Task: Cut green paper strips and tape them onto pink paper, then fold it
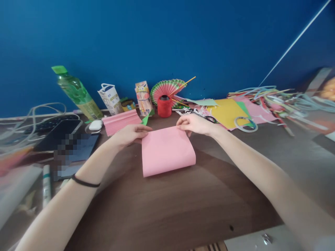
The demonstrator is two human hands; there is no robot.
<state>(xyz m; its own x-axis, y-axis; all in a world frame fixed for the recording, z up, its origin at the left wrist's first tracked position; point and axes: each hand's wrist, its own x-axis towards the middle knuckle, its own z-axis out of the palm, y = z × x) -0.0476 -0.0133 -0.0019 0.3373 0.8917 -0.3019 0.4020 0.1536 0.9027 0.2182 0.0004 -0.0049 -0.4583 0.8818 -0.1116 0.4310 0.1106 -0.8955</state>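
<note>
A pink sheet of paper point(167, 151) lies folded over on the dark wooden table point(167, 209), its rounded fold toward me. My left hand point(130, 135) pinches the sheet's far left corner. My right hand point(195, 124) pinches the far right corner. Both hands have their fingers closed on the far edge of the paper. A black band circles my left wrist.
Pleated pink paper point(121, 121), a green bottle point(75, 92), small cartons point(111, 98), a red thread spool point(164, 106) and a paper fan point(167, 89) stand behind. Yellow and pink sheets, a tape ring point(245, 124), scissors point(206, 116) and paper strips lie right. A tablet point(75, 150) and cables lie left.
</note>
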